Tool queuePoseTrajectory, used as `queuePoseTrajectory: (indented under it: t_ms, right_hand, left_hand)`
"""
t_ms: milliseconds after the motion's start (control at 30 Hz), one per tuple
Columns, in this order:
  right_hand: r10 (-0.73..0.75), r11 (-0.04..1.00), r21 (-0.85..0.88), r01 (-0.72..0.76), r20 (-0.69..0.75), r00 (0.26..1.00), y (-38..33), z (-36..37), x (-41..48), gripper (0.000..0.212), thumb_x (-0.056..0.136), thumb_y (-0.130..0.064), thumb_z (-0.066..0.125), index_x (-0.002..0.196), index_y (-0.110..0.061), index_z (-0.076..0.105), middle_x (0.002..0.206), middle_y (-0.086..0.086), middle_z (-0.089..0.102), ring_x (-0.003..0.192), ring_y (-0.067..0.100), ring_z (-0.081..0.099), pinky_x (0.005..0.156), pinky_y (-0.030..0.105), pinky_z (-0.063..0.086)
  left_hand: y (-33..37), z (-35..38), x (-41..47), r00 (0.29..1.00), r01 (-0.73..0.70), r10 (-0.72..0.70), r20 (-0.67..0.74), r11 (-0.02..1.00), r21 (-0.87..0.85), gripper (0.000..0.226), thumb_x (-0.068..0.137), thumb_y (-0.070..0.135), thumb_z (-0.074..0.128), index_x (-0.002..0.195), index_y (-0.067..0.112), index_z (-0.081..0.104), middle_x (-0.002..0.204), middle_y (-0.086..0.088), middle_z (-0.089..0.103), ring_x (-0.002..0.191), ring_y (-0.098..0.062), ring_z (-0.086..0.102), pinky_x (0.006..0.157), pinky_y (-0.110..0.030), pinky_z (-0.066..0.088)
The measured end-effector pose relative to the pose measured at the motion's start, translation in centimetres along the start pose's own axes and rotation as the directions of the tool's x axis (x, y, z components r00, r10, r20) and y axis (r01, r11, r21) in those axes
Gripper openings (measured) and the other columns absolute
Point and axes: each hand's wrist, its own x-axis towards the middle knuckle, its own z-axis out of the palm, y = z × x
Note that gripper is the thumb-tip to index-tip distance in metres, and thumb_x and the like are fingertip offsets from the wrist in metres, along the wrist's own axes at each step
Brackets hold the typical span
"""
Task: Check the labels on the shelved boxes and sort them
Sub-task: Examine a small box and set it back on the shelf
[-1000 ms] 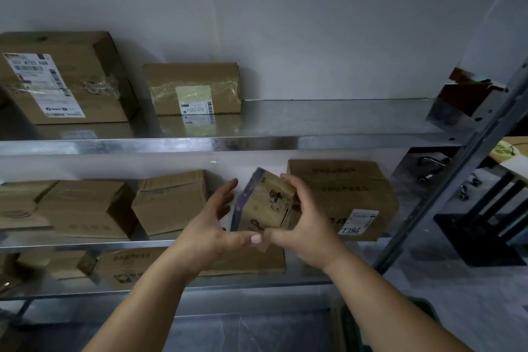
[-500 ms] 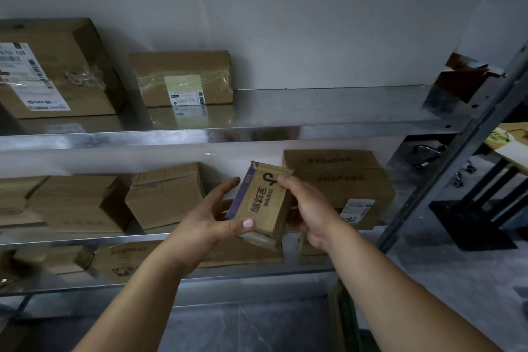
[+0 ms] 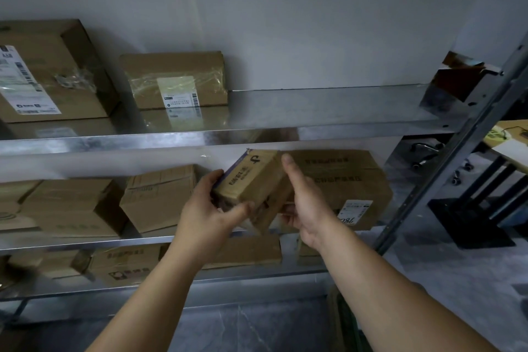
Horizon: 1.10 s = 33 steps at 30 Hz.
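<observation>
Both hands grasp the box (image 3: 251, 180): left hand (image 3: 205, 214) curled round its lower corner, right hand (image 3: 305, 203) along its side. Behind the right fingers, a carton (image 3: 357, 180) sits on a steel shelf (image 3: 71, 246); white wall (image 3: 285, 23) above.

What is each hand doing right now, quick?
Left hand: grips the small box, thumb across its front.
Right hand: holds the same small box from its right side.

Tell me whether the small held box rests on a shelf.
No; the left hand and right hand hold the small box up in mid-air.
</observation>
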Motion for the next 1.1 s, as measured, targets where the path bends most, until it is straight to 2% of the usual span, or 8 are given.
queuePoseTrajectory:
  t_ms: [67,133,267,467,700,800,900,1100]
  right_hand:
    - [0.004,1.0,0.021,-0.004,-0.02,1.0,-0.1,-0.3,0.0,0.075,0.073,-0.093,0.06,0.119,-0.034,0.069,0.129,0.016,0.071,0.12,0.037,0.067,0.095,0.048,0.056]
    - [0.02,0.999,0.05,-0.02,-0.003,1.0,0.1,-0.4,-0.1,0.08,0.069,-0.095,0.064,0.127,-0.038,0.066,0.131,0.014,0.068,0.119,0.035,0.068,0.094,0.047,0.058]
    - [0.029,0.998,0.047,-0.033,0.079,0.996,0.8,-0.2,-0.2,0.093,0.064,-0.098,0.066,0.14,-0.043,0.062,0.136,0.01,0.069,0.124,0.034,0.068,0.1,0.051,0.06]
    - [0.014,0.998,0.059,-0.019,0.097,0.995,1.0,0.1,-0.3,0.093,0.067,-0.097,0.067,0.142,-0.042,0.061,0.141,0.01,0.067,0.13,0.035,0.065,0.104,0.059,0.059]
    - [0.065,0.989,0.128,-0.079,0.108,0.992,2.3,1.7,-1.7,0.115,0.058,-0.085,0.088,0.156,-0.049,0.041,0.141,0.005,0.07,0.118,0.032,0.075,0.087,0.049,0.066]
    - [0.032,0.991,0.128,-0.046,0.108,0.994,2.8,2.8,-2.2,0.082,0.078,-0.065,0.089,0.148,-0.049,0.051,0.136,0.0,0.073,0.12,0.026,0.073,0.095,0.052,0.065]
    - [0.058,0.996,0.071,-0.061,0.039,0.998,1.6,2.2,-1.8,0.042,0.097,-0.057,0.072,0.134,-0.038,0.067,0.125,0.004,0.077,0.118,0.028,0.07,0.09,0.044,0.062]
    - [0.188,0.981,-0.068,-0.181,0.114,0.976,-0.6,-1.6,0.1,0.06,0.096,-0.075,0.056,0.128,-0.029,0.078,0.123,0.018,0.078,0.105,0.029,0.062,0.081,0.042,0.04]
  left_hand:
    - [0.2,-0.3,0.4,0.98,0.199,-0.193,0.055,0.904,-0.377,0.049,0.096,0.034,0.077,0.14,0.019,0.063,0.126,-0.007,0.076,0.105,-0.022,0.077,0.086,-0.038,0.065]
    - [0.0,-0.4,0.7,0.939,0.338,-0.292,0.182,0.687,-0.643,0.038,0.099,0.031,0.066,0.13,0.008,0.069,0.123,-0.019,0.075,0.104,-0.035,0.074,0.09,-0.053,0.062]
    - [-0.8,-0.2,0.9,0.91,0.406,-0.317,0.268,0.544,-0.735,0.061,0.09,0.044,0.068,0.138,0.007,0.066,0.119,-0.023,0.07,0.106,-0.041,0.07,0.089,-0.059,0.06]
    - [-1.2,0.4,0.8,0.896,0.44,-0.305,0.322,0.529,-0.725,0.061,0.091,0.044,0.063,0.139,0.006,0.066,0.116,-0.022,0.071,0.102,-0.04,0.07,0.073,-0.048,0.063]
    - [-0.8,1.7,0.1,0.911,0.397,-0.33,0.248,0.537,-0.744,0.054,0.09,0.035,0.072,0.137,0.009,0.067,0.13,-0.022,0.075,0.12,-0.038,0.073,0.101,-0.055,0.059]
    - [-0.1,3.1,-0.9,0.919,0.373,-0.338,0.203,0.576,-0.728,0.062,0.088,0.038,0.079,0.138,0.006,0.066,0.125,-0.017,0.078,0.116,-0.032,0.077,0.099,-0.048,0.058]
    - [0.0,3.5,-1.2,0.924,0.35,-0.368,0.105,0.702,-0.621,0.077,0.076,0.065,0.081,0.132,0.014,0.07,0.118,-0.009,0.081,0.114,-0.026,0.076,0.1,-0.048,0.055]
    - [-1.0,0.8,0.4,0.901,0.392,-0.424,0.093,0.704,-0.592,0.1,0.069,0.088,0.075,0.141,0.02,0.061,0.131,-0.016,0.07,0.12,-0.035,0.068,0.107,-0.054,0.053]
